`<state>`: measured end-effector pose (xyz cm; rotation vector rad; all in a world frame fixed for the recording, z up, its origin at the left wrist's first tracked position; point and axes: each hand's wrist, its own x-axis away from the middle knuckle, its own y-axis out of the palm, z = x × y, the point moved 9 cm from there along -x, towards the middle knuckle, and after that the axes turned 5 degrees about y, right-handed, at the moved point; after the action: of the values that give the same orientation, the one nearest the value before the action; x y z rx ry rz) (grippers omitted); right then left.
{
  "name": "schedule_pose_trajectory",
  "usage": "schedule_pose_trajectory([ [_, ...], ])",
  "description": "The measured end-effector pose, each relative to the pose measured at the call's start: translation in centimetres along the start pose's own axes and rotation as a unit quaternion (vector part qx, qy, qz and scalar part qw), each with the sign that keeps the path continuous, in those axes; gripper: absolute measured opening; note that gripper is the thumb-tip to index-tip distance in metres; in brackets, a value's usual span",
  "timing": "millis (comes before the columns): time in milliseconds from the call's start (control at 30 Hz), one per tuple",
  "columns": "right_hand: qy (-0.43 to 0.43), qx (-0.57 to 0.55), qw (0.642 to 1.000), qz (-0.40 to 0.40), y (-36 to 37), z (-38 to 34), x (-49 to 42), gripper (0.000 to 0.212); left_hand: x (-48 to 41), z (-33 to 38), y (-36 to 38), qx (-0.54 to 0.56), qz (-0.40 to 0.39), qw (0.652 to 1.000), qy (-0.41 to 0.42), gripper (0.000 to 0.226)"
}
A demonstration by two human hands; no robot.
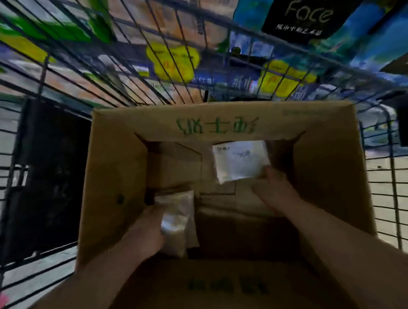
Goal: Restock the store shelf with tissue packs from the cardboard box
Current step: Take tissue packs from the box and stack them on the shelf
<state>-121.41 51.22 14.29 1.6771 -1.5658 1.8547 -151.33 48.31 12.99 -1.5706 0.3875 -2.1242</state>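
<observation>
An open cardboard box (327,175) with green print stands in a wire trolley below me. Both my arms reach down into it. My left hand (147,231) grips a pale tissue pack (176,221) near the box's left inner wall. My right hand (274,184) holds a white tissue pack (240,161) by its lower right corner, near the far wall of the box. The bottom of the box is dim and brown, and I cannot tell whether more packs lie there. The whole view is blurred.
The black wire trolley (67,81) surrounds the box on all sides. Behind its far side are shelves with colourful packages (172,60) in green, yellow and blue. A dark panel (43,176) sits at the trolley's left side.
</observation>
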Motion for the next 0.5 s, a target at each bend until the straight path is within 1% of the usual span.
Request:
schedule_pose_trajectory([
  [100, 0.007, -0.041, 0.999, 0.034, 0.5, 0.9, -2.0, 0.072, -2.6, -1.1, 1.5, 0.0, -0.003, 1.0, 0.005, 0.043],
  [133, 0.009, -0.043, 0.998, 0.046, 0.5, 1.1, -2.6, 0.072, -3.3, -1.2, 2.0, -0.013, -0.003, 1.0, 0.008, 0.044],
  [267, 0.021, -0.061, 0.995, 0.073, 0.7, 1.6, -4.6, 0.069, -4.1, -0.2, 2.7, -0.082, -0.027, 0.996, 0.013, 0.061],
  [367, 0.061, -0.07, 0.991, 0.1, 0.2, 2.1, -5.8, 0.069, -4.9, -0.2, 2.6, -0.107, -0.023, 0.994, 0.024, 0.064],
  [433, 0.084, -0.074, 0.986, 0.12, -0.2, 2.1, -6.2, 0.07, -5.1, -0.3, 2.5, -0.124, -0.038, 0.991, 0.017, 0.062],
  [500, 0.098, -0.05, 0.985, 0.132, -0.5, 2.0, -6.3, 0.068, -5.0, 0.2, 2.3, -0.135, -0.039, 0.99, 0.025, 0.053],
])
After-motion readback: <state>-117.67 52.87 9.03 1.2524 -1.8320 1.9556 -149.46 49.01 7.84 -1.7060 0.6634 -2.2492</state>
